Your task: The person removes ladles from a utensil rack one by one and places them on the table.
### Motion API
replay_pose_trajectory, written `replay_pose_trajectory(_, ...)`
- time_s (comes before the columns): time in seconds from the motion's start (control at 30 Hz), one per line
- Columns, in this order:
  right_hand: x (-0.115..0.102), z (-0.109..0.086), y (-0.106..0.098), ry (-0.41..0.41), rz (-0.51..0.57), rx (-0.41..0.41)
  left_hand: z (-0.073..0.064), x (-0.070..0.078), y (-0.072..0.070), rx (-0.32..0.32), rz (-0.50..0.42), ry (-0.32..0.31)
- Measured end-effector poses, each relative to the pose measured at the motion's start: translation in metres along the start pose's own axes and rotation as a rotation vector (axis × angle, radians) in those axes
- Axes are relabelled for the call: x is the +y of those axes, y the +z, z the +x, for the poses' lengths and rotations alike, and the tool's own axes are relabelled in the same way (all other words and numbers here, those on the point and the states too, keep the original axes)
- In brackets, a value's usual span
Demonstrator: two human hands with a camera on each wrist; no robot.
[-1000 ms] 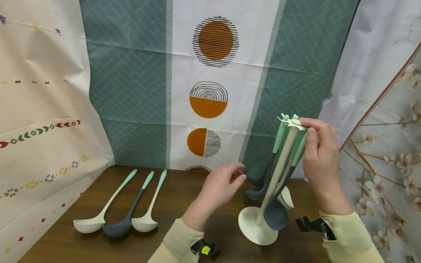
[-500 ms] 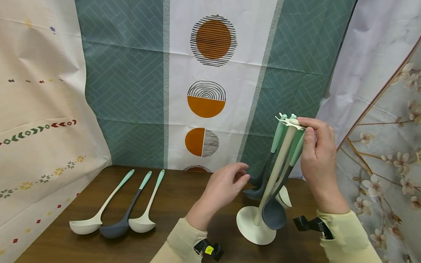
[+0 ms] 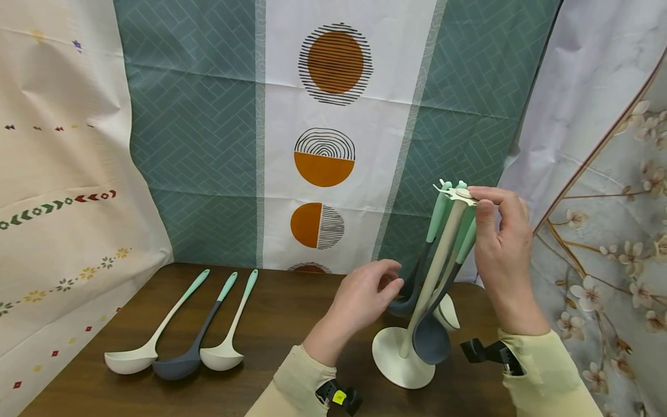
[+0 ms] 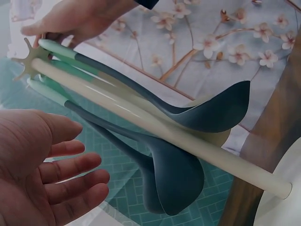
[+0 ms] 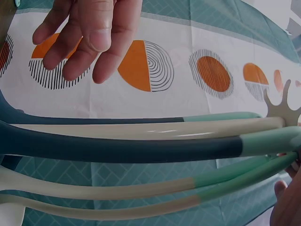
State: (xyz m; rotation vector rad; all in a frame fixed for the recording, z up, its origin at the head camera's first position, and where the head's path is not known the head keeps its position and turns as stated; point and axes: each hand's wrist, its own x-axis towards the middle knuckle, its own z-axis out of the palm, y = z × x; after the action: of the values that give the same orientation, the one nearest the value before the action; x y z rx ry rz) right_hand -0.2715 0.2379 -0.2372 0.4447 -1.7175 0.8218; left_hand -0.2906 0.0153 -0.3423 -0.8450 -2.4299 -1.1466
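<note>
A cream utensil stand (image 3: 436,266) rises from a round base at the right, leaning in the head view. Ladles with mint-green handles hang from its top. One dark ladle (image 3: 431,339) hangs at the front; other dark ladles (image 4: 176,176) hang at the left side and a cream ladle (image 3: 447,313) behind. My right hand (image 3: 504,249) is at the stand's top, thumb and index finger pinching the upper end of the front dark ladle's handle on its hook. My left hand (image 3: 365,295) hovers left of the pole, fingers loosely bent, holding nothing.
On the brown wooden table (image 3: 292,324) at the left lie a cream ladle (image 3: 132,360), a dark ladle (image 3: 179,366) and another cream ladle (image 3: 223,356), side by side. A patterned cloth (image 3: 208,145) hangs behind the table, with a floral cloth (image 3: 599,249) at the right.
My left hand has moved slightly right, nearer the stand's pole and hanging ladles. My right hand stays at the top of the stand. The head view has shifted a little.
</note>
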Motion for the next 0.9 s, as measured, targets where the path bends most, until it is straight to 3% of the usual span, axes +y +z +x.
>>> replay_pose_trajectory(0.9,-0.011,0.016,-0.014,0.000,-0.076,-0.073,0.002,0.007,0.004,-0.011,-0.005,0.014)
